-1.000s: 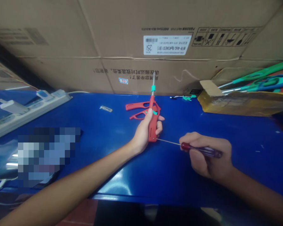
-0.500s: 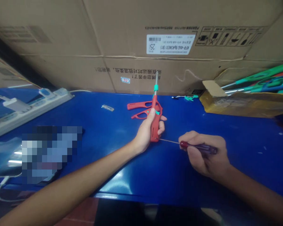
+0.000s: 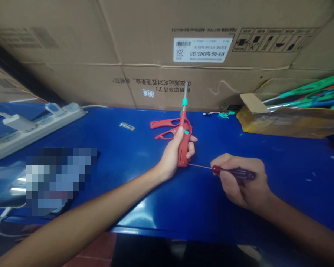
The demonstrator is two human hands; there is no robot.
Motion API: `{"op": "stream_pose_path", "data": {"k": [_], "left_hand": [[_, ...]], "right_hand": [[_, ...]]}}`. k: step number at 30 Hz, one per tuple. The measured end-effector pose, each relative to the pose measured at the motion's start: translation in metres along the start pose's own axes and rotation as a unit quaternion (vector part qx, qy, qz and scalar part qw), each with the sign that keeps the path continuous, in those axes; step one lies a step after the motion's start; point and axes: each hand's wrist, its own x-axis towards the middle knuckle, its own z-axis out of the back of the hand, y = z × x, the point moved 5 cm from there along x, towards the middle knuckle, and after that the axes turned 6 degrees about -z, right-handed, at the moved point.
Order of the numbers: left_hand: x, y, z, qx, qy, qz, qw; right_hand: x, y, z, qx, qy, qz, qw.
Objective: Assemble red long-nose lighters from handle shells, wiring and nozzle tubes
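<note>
My left hand is closed around a red gas lighter with a metal nozzle and a green collar, its nozzle pointing away from me. Beside it on the blue table lie red plastic casing halves, partly hidden behind the lighter. A screwdriver with a dark translucent handle and a red front end is gripped in my right hand. Its thin shaft points left, and the tip touches the lower end of the lighter. Left of the casing lies a small clear plastic piece.
A cardboard carton at the right holds several green, blue and red lighters. Small green parts lie by the large cardboard box at the back. On the left are a power strip and a pixelated device on the blue table.
Both hands keep their hold, and the screwdriver tip stays at the lighter's lower end. The view has shifted very slightly.
</note>
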Motion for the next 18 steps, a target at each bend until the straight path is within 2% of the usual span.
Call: {"op": "stream_pose_path", "data": {"k": [7,11,14,18], "left_hand": [[-0.001,0.0,0.0,0.004,0.012,-0.005,1.0],[-0.001,-0.001,0.0,0.005,0.009,-0.006,1.0],[-0.001,-0.001,0.0,-0.002,0.004,-0.007,1.0],[0.0,-0.001,0.0,-0.002,0.002,-0.009,1.0]], "right_hand": [[0.003,-0.001,-0.002,0.012,-0.004,-0.018,1.0],[0.004,-0.001,0.0,0.013,-0.007,-0.001,1.0],[0.004,0.004,0.001,-0.053,0.027,0.018,0.998],[0.005,0.012,0.006,-0.159,0.031,-0.009,0.987]]}}
